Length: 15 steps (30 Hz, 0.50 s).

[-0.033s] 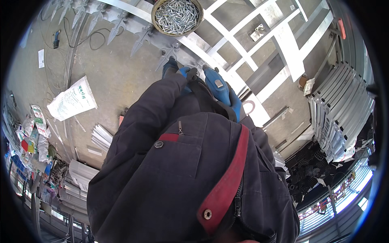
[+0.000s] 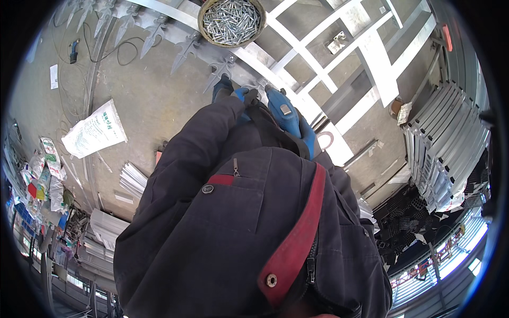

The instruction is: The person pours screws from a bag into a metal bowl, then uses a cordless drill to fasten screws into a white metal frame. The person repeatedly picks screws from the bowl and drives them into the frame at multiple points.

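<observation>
My left hand point(image 2: 247, 95), in a blue and dark glove, is by the metal rail at the top centre. Its fingers look curled; what they hold, if anything, is hidden. My right hand point(image 2: 308, 137), in a blue glove, is wrapped round a blue power tool point(image 2: 286, 109) that looks like a cordless drill. The tool's nose points at the rail, near a grey spearhead-shaped ornament point(image 2: 256, 87) partly covered by my left hand. Just left of it another spearhead ornament point(image 2: 221, 71) shows. A round tub point(image 2: 201, 22) full of silvery screws or rivets stands beyond my hands.
Several spearhead ornaments point(image 2: 154, 37) line the rail toward the upper left. White metal frames point(image 2: 313, 61) spread at the upper right. A white sack point(image 2: 96, 130) and a blue-black tool point(image 2: 73, 51) with cable lie on the left floor. Stacked metal profiles point(image 2: 445, 140) stand at right.
</observation>
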Each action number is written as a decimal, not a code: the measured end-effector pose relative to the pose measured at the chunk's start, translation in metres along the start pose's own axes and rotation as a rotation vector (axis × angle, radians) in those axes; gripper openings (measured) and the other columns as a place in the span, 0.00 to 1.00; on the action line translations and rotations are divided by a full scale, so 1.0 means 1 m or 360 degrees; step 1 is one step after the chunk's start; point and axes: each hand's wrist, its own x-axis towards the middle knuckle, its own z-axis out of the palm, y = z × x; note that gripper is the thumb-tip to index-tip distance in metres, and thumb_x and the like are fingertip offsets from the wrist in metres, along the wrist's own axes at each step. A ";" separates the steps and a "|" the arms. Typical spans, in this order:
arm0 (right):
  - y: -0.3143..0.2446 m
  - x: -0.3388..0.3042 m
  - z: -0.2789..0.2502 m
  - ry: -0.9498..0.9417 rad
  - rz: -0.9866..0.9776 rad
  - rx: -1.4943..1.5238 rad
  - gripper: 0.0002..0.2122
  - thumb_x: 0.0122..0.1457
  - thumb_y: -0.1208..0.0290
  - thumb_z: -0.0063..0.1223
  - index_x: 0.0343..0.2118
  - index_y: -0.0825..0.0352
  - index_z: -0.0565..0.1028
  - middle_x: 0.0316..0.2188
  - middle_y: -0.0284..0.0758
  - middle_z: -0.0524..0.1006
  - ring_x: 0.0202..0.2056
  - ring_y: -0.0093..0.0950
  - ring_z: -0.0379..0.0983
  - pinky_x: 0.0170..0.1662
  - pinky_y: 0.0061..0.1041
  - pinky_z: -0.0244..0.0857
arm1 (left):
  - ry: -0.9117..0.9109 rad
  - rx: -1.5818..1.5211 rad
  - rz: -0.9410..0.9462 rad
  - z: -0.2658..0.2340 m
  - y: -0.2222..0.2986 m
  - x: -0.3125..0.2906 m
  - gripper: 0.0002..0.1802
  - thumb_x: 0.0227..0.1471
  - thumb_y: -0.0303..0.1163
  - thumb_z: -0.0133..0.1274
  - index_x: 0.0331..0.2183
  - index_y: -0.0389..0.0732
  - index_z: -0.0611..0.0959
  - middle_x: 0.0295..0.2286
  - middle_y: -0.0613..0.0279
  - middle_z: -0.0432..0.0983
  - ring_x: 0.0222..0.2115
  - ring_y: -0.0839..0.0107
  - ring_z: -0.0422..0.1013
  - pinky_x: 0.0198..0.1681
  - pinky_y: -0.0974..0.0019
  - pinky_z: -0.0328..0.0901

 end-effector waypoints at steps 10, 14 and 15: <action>0.009 0.000 0.007 0.0031 0.0014 -0.0052 0.44 0.53 0.62 0.69 0.70 0.70 0.56 0.63 0.47 0.68 0.64 0.38 0.64 0.66 0.35 0.57 | 0.0086 0.0137 0.0020 -0.001 0.016 -0.012 0.28 0.56 0.60 0.57 0.34 0.41 0.87 0.28 0.60 0.83 0.29 0.70 0.76 0.35 0.63 0.69; 0.005 -0.001 0.008 0.0078 0.0060 -0.0068 0.44 0.53 0.63 0.69 0.70 0.70 0.56 0.63 0.49 0.68 0.65 0.38 0.64 0.66 0.35 0.58 | -0.0002 -0.0007 0.0001 -0.001 0.019 -0.017 0.29 0.56 0.60 0.57 0.34 0.41 0.87 0.28 0.61 0.83 0.29 0.70 0.76 0.35 0.64 0.68; 0.003 -0.002 0.008 0.0086 0.0064 -0.0137 0.45 0.52 0.62 0.69 0.70 0.70 0.56 0.62 0.49 0.69 0.64 0.38 0.65 0.65 0.35 0.59 | -0.0017 -0.0051 -0.0022 -0.001 0.021 -0.018 0.29 0.56 0.60 0.57 0.34 0.40 0.87 0.28 0.61 0.83 0.29 0.70 0.76 0.35 0.64 0.68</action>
